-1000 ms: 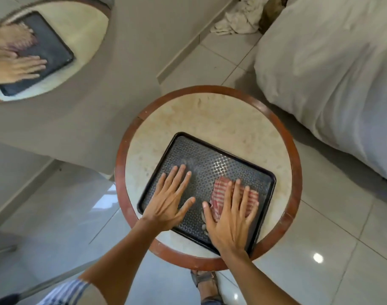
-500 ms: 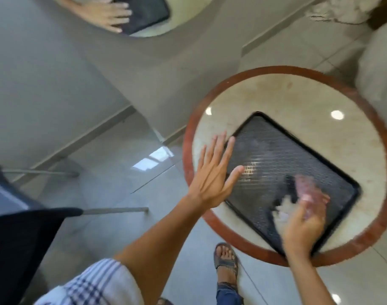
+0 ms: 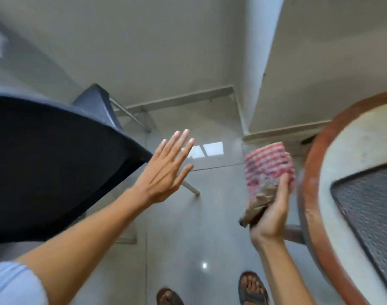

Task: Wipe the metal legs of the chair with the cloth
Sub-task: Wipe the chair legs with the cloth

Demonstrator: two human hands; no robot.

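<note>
A black chair (image 3: pixel 49 164) fills the left of the head view, its seat edge reaching toward the middle. One thin metal leg (image 3: pixel 191 188) shows on the floor just right of my left hand, and another metal leg (image 3: pixel 130 115) runs behind the seat. My left hand (image 3: pixel 166 170) is open with fingers spread, in the air beside the seat edge, touching nothing. My right hand (image 3: pixel 274 212) is shut on a red-and-white checked cloth (image 3: pixel 268 166), held up left of the table.
A round table (image 3: pixel 311 194) with a brown rim and pale top stands at the right, carrying a black tray (image 3: pixel 368 203). The glossy tiled floor lies between chair and table. My sandalled feet (image 3: pixel 252 289) are at the bottom. A wall corner stands behind.
The view has swung left from the table to the chair. My right hand lifted the cloth off the tray and carried it left. My left hand left the tray and moved toward the chair.
</note>
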